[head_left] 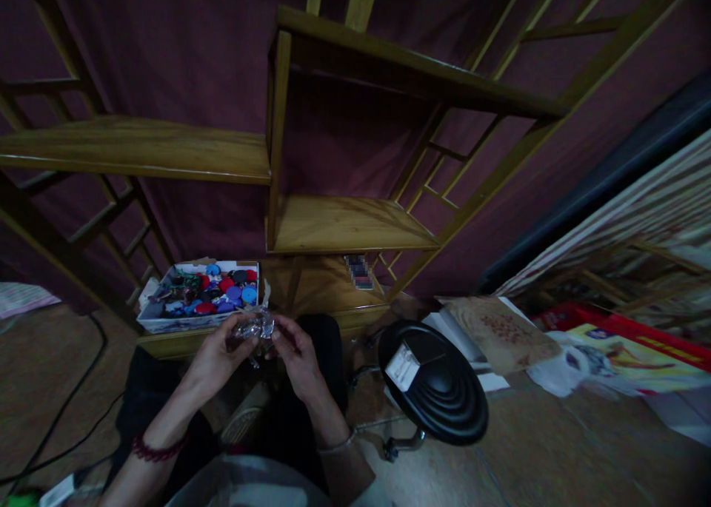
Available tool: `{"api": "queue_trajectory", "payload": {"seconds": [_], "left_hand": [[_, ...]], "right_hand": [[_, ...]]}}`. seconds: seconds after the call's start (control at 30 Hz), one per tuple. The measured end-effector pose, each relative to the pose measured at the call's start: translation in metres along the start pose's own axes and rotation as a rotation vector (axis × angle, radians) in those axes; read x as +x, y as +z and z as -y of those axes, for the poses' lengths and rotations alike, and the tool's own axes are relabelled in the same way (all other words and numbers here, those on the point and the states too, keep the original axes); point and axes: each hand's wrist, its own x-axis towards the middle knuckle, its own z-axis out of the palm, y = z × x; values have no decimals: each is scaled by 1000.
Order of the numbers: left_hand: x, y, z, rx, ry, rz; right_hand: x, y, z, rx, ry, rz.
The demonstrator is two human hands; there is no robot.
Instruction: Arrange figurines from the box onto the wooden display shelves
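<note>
Between my hands, above my lap, is a crinkled piece of clear plastic wrap (256, 329); whether anything is inside it I cannot make out. My left hand (225, 348) grips its left side with curled fingers, a dark red bead bracelet on that wrist. The fingers of my right hand (297, 351) pinch its right side, and a thin band circles that wrist. Just beyond my hands, a white cardboard box (167, 323) holds several round red, blue, purple and black pieces and a dark green tangle. It stands on the bottom shelf.
A wooden shelf unit (355, 229) rises in front of me. On my right stands a round black stool (444, 396) with a white packet (403, 366) on it. Farther right lie a brown paper bag (494, 329) and a red and yellow box (638, 351). Black cables (78, 388) cross the floor at left.
</note>
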Motion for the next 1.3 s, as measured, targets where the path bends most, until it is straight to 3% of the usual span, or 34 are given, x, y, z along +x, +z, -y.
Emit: {"api": "queue_trajectory", "payload": {"seconds": [0.53,0.73,0.97,1.3], "left_hand": [[-1,8,-7,51,27,101],[0,15,-12,74,39,131],[-1,23,-24,61,46,176],[7,30,-21,99,138,96]], "right_hand": [[-5,-12,1,-56,-44,60],[-8,-15,7,-84,-39,-38],[-14,-20,12,-70,-77,-50],[-12,-27,18,-67,-118,-106]]}}
